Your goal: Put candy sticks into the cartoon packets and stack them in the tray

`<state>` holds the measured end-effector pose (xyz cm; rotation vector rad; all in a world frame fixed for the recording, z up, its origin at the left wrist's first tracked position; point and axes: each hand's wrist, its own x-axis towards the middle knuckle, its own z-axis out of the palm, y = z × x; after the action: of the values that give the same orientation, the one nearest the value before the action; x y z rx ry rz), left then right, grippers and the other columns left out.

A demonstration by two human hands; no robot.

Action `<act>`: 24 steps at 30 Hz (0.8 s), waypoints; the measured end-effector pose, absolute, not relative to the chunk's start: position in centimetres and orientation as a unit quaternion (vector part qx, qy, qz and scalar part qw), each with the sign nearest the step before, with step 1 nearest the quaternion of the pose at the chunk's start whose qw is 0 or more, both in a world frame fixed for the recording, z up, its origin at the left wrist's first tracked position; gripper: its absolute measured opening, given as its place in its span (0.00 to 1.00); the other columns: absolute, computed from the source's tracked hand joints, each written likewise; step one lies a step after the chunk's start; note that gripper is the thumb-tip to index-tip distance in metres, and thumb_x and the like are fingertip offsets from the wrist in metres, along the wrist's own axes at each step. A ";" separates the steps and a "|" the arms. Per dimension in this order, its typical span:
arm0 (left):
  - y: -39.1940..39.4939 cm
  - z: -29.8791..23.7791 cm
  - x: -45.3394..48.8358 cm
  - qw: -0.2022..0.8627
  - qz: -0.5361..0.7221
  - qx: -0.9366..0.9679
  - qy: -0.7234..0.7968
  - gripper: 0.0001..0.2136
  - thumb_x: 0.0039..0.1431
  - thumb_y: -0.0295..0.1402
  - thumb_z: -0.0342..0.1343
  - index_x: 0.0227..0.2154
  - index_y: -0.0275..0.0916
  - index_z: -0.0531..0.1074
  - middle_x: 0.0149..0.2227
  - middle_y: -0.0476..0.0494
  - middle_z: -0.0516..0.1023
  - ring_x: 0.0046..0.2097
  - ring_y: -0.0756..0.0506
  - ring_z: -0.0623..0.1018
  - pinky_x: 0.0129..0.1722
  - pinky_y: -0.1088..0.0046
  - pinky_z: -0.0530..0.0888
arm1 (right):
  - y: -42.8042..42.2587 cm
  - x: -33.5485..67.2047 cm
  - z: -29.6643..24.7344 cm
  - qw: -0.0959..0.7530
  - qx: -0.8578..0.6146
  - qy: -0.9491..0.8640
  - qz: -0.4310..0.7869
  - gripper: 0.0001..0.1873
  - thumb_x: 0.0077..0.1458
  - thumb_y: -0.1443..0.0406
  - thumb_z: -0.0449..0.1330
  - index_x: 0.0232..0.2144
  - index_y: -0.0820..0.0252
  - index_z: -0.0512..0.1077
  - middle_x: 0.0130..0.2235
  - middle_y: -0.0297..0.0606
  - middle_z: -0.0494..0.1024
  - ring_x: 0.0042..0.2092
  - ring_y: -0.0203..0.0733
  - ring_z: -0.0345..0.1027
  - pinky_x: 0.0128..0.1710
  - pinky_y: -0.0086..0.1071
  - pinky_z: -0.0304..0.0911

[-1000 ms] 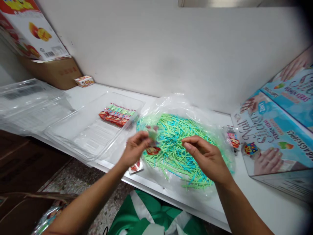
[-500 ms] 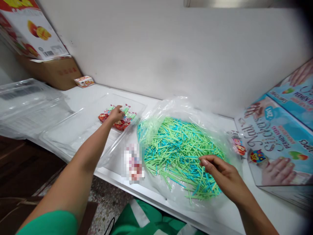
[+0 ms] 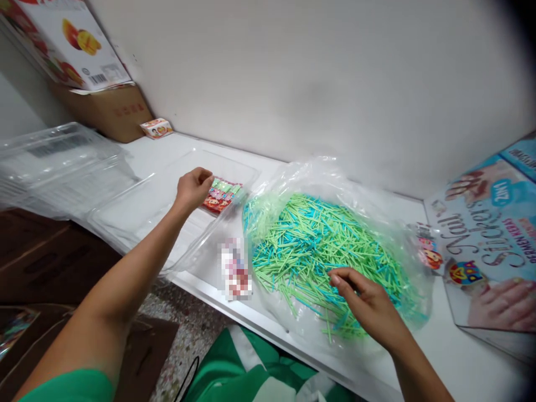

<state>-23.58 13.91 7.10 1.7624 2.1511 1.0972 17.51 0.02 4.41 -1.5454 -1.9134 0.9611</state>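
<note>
My left hand [image 3: 195,188] is over the clear plastic tray [image 3: 125,207], its fingers curled together. Just right of its fingertips, a row of small red and green printed packets [image 3: 224,194] lies in the tray; the hand hides part of that area. Whatever the left fingers hold, if anything, does not show. My right hand [image 3: 362,298] hovers at the near side of a heap of thin green and blue sticks [image 3: 318,245], thumb and forefinger pressed together. Nothing nameable shows in that pinch. The sticks lie on a spread clear plastic bag [image 3: 307,167].
A blurred-out packet [image 3: 237,271] lies between tray and bag. A colourful packet [image 3: 429,248] rests by the Nail Stickers box [image 3: 481,245] at right. Clear plastic containers [image 3: 62,162], a small printed box [image 3: 157,128] and cardboard boxes [image 3: 109,111] stand at left. A white wall rises behind.
My left hand has lifted off the packets and moved left, uncovering them. My right hand has shifted slightly left over the sticks. The view has turned a little.
</note>
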 end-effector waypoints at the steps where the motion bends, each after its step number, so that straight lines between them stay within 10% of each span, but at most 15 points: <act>1: 11.1 7.2 -22.0 0.088 0.404 0.594 0.690 0.13 0.55 0.38 0.51 0.38 0.35 0.72 0.32 0.45 0.76 0.32 0.47 0.74 0.34 0.74 0.67 | -0.2 17.1 4.3 0.243 -0.556 -0.713 0.352 0.12 0.59 0.56 0.52 0.37 0.55 0.71 0.37 0.35 0.76 0.37 0.39 0.69 0.37 0.31 0.63; 11: -1.8 -5.2 -18.2 0.246 0.183 0.445 0.841 0.22 0.47 0.55 0.53 0.30 0.38 0.68 0.26 0.43 0.76 0.29 0.43 0.74 0.26 0.73 0.61 | -2.7 14.9 4.5 0.238 -0.489 -0.768 0.339 0.09 0.61 0.60 0.50 0.36 0.55 0.69 0.35 0.34 0.75 0.35 0.37 0.68 0.36 0.30 0.61; 24: 0.1 -5.1 -19.2 0.211 0.133 0.497 0.831 0.13 0.52 0.40 0.50 0.22 0.38 0.74 0.25 0.40 0.77 0.32 0.41 0.76 0.28 0.72 0.63 | -4.7 15.5 4.8 0.240 -0.492 -0.779 0.306 0.11 0.61 0.61 0.49 0.36 0.56 0.70 0.34 0.35 0.76 0.34 0.38 0.69 0.34 0.31 0.62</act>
<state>-19.24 0.13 -5.15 1.3814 2.3104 0.3711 15.54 -4.70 4.82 -1.3463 -2.1320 0.8369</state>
